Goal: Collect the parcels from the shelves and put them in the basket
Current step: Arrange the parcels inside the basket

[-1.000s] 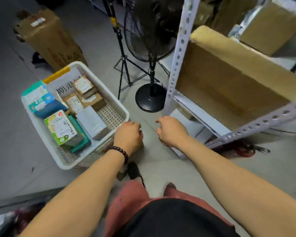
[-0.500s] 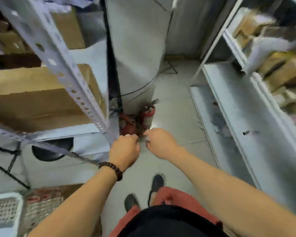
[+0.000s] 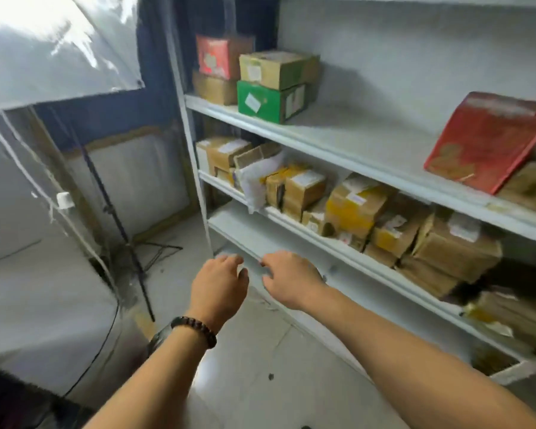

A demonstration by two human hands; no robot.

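White shelves at 2 o'clock carry parcels; left grip and right grip hover loosely curled, holding nothing.

Both forearms are bare to the frame's lower edge. The left hand has a bracelet of round, dark brown beads at its wrist. Just behind it lies a darker band, perhaps a watch strap.

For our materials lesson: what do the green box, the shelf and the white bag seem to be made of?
Green box: likely cardboard, matt green print; square folded edges, paper label.
Shelf: probably white-painted metal; thin flat boards, slim upright.
White bag: seems soft plastic film; it sags and creases.
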